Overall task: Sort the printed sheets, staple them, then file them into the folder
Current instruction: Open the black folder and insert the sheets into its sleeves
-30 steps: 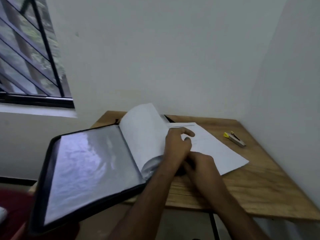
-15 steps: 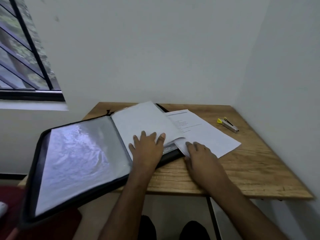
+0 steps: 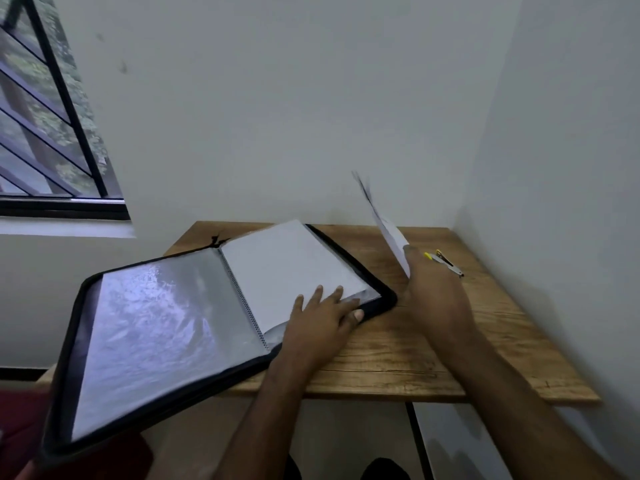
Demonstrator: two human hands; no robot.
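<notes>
A black zip folder (image 3: 375, 282) with clear plastic sleeves lies open across the left half of the wooden table (image 3: 398, 358), its left cover hanging past the table's edge. My left hand (image 3: 322, 320) rests flat on the lower right page, fingers straight. My right hand (image 3: 436, 299) grips the printed sheets (image 3: 388, 230) by their lower edge and holds them up almost on edge, blurred, above the table right of the folder. A small stapler (image 3: 445, 263) with a yellow end lies by the right wall.
White walls close the table in behind and on the right. A barred window (image 3: 45, 133) is at the upper left. Something dark red (image 3: 20, 431) sits low at the left under the folder's overhanging cover.
My right hand has lifted the printed sheets off the table and swung them upright. My left hand slid a little toward the folder's lower right corner and still lies flat.
</notes>
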